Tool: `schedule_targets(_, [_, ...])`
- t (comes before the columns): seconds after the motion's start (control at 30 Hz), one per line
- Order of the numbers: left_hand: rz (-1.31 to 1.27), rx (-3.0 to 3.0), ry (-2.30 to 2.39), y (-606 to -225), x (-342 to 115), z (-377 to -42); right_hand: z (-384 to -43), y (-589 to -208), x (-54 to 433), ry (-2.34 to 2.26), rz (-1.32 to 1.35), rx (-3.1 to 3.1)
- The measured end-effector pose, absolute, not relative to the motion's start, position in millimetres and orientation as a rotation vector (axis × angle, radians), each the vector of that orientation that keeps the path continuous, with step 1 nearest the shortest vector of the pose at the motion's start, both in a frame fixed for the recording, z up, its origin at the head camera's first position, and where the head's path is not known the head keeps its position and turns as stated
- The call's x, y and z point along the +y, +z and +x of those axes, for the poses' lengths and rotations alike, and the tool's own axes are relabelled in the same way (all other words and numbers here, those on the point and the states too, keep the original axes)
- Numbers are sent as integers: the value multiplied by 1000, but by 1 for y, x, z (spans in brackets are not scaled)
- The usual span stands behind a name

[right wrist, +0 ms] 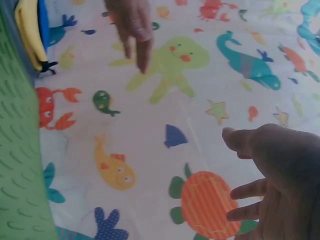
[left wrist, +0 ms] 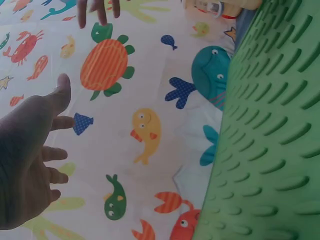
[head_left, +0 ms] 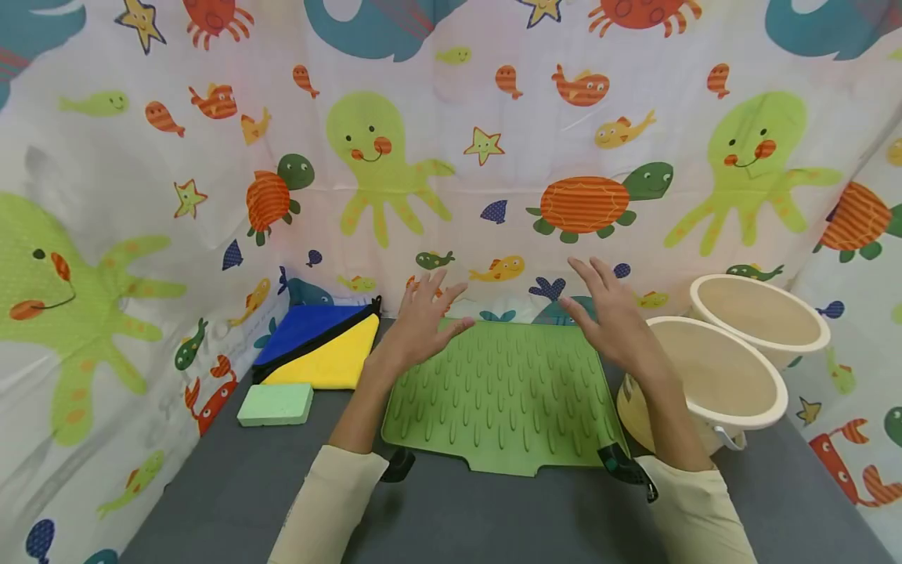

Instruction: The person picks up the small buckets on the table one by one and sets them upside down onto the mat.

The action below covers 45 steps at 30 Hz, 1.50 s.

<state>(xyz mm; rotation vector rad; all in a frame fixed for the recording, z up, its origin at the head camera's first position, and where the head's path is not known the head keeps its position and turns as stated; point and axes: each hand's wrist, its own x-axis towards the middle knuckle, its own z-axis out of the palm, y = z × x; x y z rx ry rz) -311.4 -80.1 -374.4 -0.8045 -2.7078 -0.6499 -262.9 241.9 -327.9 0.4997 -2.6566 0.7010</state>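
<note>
Fingers (head_left: 440,286) of left hand (head_left: 423,317) and right hand (head_left: 613,317) spread wide, holding nothing, above far edge of green mat (head_left: 503,399) on table (head_left: 211,493).

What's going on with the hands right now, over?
Left hand open, holding nothing. Right hand open, holding nothing. Both hover over green mat's far edge. Nothing in the way.

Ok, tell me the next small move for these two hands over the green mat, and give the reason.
Probably lower both hands onto the green mat. The left hand and right hand hover open above its far edge, fingers spread, holding nothing, and the mat lies flat on the grey table right beneath them.
</note>
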Motion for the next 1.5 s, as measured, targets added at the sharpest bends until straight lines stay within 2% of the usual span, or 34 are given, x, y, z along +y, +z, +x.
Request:
schedule_targets(0.23, [-824, -2534, -828, -390, -74, -305, -239, -316, 260, 886, 423, -2453])
schedule_targets(0.47, [-811, -2452, -940, -404, -68, -299, -221, -312, 287, 989, 172, -2264])
schedule_targets(0.63, [-845, -2422, -968, -404, -59, -301, -217, -316, 304, 1079, 10, -2045])
schedule_targets(0.83, [-869, -2365, -973, -396, -48, -304, -220, -325, 319, 1159, -3, -1860])
schedule_targets(0.97, [-862, -2300, -1101, -397, -39, -304, -216, -328, 328, 1066, -117, -1888])
schedule_targets(1.2, [-966, -2255, -1339, -405, -5, -281, -205, -337, 356, 779, -523, -2145])
schedule_targets(1.33, [-1065, -2270, -1476, -410, 18, -268, -202, -339, 368, 733, -712, -2368])
schedule_targets(1.5, [-1291, -2361, -1668, -419, 54, -250, -200, -345, 376, 722, -807, -2531])
